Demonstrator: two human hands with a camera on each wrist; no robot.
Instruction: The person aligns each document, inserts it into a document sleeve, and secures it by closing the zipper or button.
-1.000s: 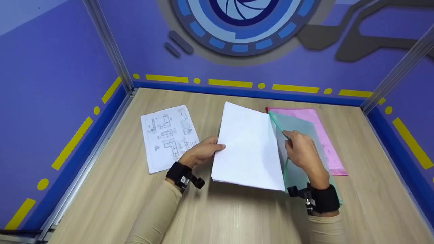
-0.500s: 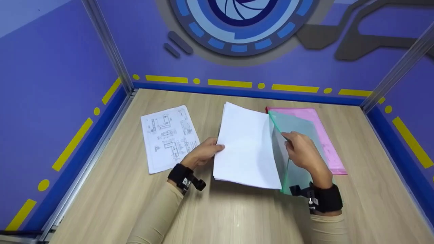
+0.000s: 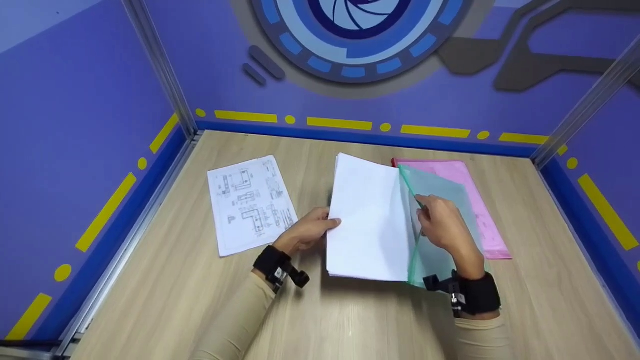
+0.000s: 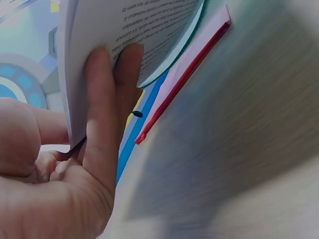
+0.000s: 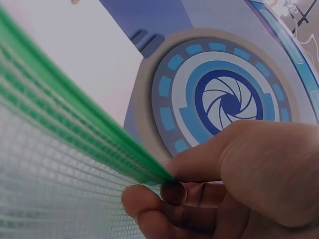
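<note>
A stack of white paper (image 3: 370,220) is tilted up above the table, its right edge inside the mouth of a green mesh zipper pouch (image 3: 445,250). My left hand (image 3: 310,230) grips the stack's left edge, thumb on top and fingers beneath. In the left wrist view, printed text shows on the underside of the paper (image 4: 149,30). My right hand (image 3: 442,222) pinches the pouch's green zipper edge (image 5: 94,119) between thumb and fingers, holding the mouth apart. How deep the paper sits in the pouch is hard to tell.
A sheet with technical drawings (image 3: 250,205) lies on the table (image 3: 165,300) at the left. A pink pouch with a red zipper edge (image 3: 480,210) lies partly under the green one. Blue-purple panels (image 3: 320,100) wall the table's back and sides.
My left hand and the paper stack have moved right, the stack's right edge going further into the green pouch. My right hand keeps its hold on the zipper edge, almost in place.
</note>
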